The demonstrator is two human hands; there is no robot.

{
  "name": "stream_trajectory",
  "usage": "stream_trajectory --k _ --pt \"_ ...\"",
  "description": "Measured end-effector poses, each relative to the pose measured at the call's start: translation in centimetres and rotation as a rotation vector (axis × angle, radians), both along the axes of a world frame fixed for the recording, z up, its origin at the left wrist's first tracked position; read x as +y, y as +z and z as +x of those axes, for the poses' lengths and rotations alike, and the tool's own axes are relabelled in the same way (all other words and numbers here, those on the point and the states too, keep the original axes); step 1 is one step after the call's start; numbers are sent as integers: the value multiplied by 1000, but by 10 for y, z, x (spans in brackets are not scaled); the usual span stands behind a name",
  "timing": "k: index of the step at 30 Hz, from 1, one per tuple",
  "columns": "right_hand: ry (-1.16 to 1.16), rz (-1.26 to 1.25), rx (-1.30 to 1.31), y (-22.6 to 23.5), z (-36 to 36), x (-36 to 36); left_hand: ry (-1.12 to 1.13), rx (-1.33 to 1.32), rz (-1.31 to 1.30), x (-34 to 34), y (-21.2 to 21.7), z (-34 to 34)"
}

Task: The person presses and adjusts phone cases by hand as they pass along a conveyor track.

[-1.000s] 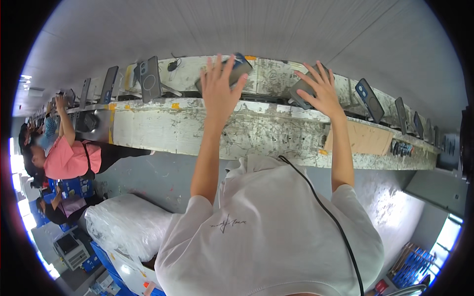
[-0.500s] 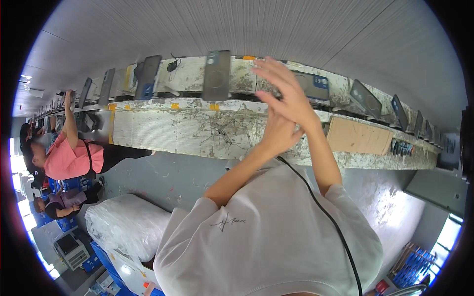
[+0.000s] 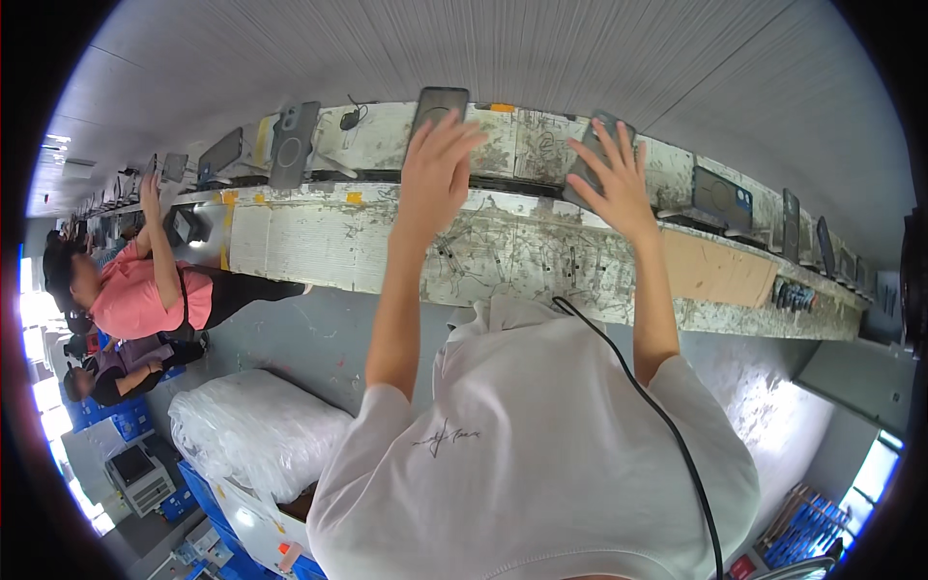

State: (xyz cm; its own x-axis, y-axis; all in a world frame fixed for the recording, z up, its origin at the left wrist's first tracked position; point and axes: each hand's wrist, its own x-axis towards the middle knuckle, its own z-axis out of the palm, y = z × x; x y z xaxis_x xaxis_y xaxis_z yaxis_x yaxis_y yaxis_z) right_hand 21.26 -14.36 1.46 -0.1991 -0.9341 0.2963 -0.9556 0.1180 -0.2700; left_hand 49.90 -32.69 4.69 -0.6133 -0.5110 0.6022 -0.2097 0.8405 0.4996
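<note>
My left hand [image 3: 440,179] is raised over the line, its fingers stretched out and slightly blurred. It overlaps a dark translucent phone case [image 3: 449,97], which shows mostly above the fingertips; whether they touch cannot be made out. Farther right, the spread fingers of my right hand [image 3: 619,188] lie across another dark phone case [image 3: 586,164], covering much of it. Left of my hands leans a grey phone case [image 3: 293,145] with a pale ring on its back. Beyond my right hand, a phone case [image 3: 720,196] with a blue end rests on its side.
A long, scuffed white bench [image 3: 319,242] runs along the line. Tan cardboard [image 3: 715,266] lies at its right, beside a cluster of small dark parts [image 3: 793,295]. A person in a pink top [image 3: 145,300] works at the left. Behind me sits a plastic-wrapped bundle [image 3: 256,420].
My hands were crossed together toward the right; now they are apart, the left moved leftward over a case. The sideways phone case has shifted right, and other cases stand in different places.
</note>
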Motion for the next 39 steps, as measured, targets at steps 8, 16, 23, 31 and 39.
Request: stream_trajectory --k 8,16,23,31,39 --pt "-247 3 -89 -7 -88 76 -36 -435 -171 14 -39 -105" --pt "-39 -419 -302 66 -11 11 -258 -47 136 92 -18 -158" --pt "376 -250 -281 39 80 -89 -335 -105 455 164 -85 -78" --pt "-16 -46 159 -17 24 -50 -1 79 310 97 1 -13" --pt "-105 -208 -484 1 -91 42 197 -358 -171 33 -44 -101"
